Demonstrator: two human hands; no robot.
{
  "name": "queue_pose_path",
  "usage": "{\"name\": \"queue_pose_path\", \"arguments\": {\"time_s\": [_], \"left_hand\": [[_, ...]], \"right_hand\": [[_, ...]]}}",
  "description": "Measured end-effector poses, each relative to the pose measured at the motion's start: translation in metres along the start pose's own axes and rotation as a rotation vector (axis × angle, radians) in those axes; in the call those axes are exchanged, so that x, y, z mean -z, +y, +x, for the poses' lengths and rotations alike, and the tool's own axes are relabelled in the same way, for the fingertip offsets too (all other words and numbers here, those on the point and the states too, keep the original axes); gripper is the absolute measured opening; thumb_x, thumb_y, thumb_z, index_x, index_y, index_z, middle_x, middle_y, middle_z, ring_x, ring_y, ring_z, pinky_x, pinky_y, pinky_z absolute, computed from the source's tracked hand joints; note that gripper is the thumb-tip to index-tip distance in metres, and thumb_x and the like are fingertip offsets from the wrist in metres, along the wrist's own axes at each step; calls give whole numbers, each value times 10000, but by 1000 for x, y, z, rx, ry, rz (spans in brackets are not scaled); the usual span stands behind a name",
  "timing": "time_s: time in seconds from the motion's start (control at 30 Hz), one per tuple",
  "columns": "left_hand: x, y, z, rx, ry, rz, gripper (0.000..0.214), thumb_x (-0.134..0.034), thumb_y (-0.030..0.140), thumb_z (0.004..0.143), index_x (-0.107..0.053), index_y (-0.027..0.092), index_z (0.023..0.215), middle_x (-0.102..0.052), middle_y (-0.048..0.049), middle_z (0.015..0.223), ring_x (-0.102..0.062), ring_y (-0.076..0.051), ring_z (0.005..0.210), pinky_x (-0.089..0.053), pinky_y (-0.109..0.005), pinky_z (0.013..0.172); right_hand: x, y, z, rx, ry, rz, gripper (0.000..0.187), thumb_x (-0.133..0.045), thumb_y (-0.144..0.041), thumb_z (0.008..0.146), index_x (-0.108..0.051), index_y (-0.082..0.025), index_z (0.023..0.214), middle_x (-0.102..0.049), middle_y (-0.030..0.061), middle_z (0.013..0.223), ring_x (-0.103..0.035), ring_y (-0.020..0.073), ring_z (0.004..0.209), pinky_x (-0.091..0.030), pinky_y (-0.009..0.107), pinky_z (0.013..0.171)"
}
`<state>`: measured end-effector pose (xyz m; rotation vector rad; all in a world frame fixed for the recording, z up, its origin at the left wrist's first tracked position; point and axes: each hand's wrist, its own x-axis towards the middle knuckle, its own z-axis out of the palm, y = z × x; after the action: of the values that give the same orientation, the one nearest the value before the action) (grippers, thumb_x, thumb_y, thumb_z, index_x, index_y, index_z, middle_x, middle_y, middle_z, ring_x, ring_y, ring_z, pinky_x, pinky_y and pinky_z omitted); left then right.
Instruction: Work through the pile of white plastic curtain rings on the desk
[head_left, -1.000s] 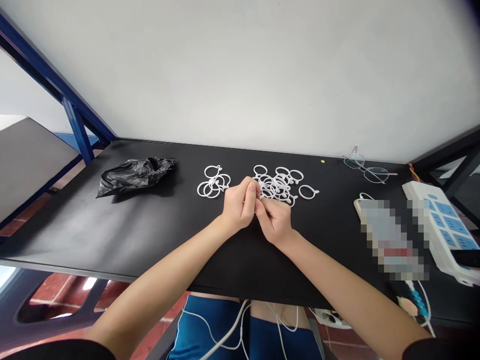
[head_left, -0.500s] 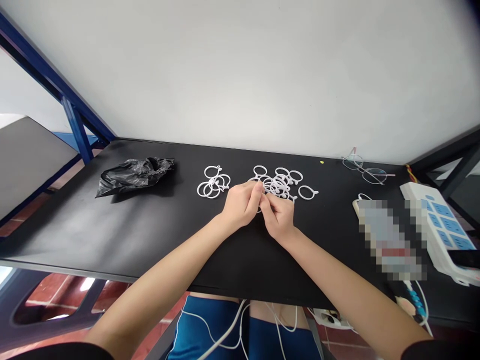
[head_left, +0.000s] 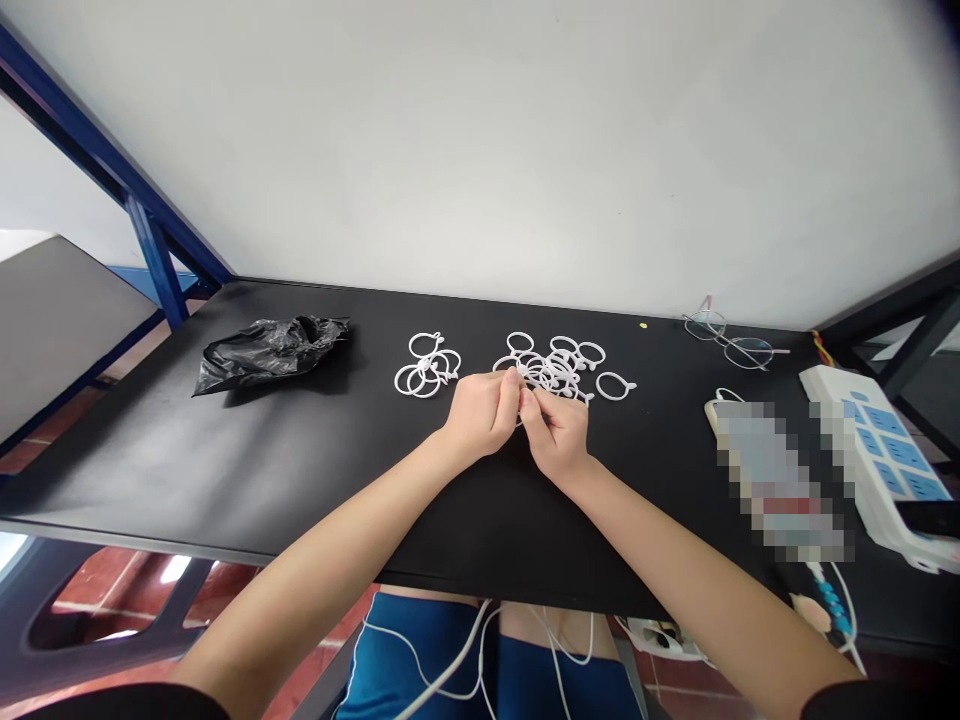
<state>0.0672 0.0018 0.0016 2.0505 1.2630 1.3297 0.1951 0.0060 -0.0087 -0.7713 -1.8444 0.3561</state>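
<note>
My left hand (head_left: 484,413) and my right hand (head_left: 556,428) meet thumb to thumb over the black desk (head_left: 337,470). Both are closed, fingers curled in. A short white arc of a curtain ring (head_left: 519,422) shows between them; most of it is hidden by my fingers. Just beyond my hands lies a loose pile of white curtain rings (head_left: 551,372), each a thin hoop with a small eyelet. One single ring (head_left: 615,386) lies to the right of the pile. A smaller overlapping group of rings (head_left: 427,367) is left of my left hand.
A crumpled black plastic bag (head_left: 266,355) lies on the left. Eyeglasses (head_left: 739,345) rest at the back right. Nearer are a blurred phone (head_left: 780,480) with a cable and a white power strip (head_left: 862,440). White cables (head_left: 480,640) hang across my lap.
My left thumb has shifted very slightly at the pinch between the hands. Otherwise both hands stay in the same place, and the rings lie as before.
</note>
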Motion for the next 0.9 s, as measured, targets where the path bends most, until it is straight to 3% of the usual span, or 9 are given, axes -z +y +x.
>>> {"name": "queue_pose_path", "arguments": {"time_s": [0.9], "left_hand": [[-2, -2, 0, 56, -11, 52, 511, -192, 339, 989, -382, 178, 543, -430, -10, 496, -351, -95, 444, -271, -263, 499]], "right_hand": [[-2, 2, 0, 0, -9, -5, 389, -450, -184, 933, -342, -194, 559, -340, -59, 461, -323, 61, 397, -267, 228, 430]]}}
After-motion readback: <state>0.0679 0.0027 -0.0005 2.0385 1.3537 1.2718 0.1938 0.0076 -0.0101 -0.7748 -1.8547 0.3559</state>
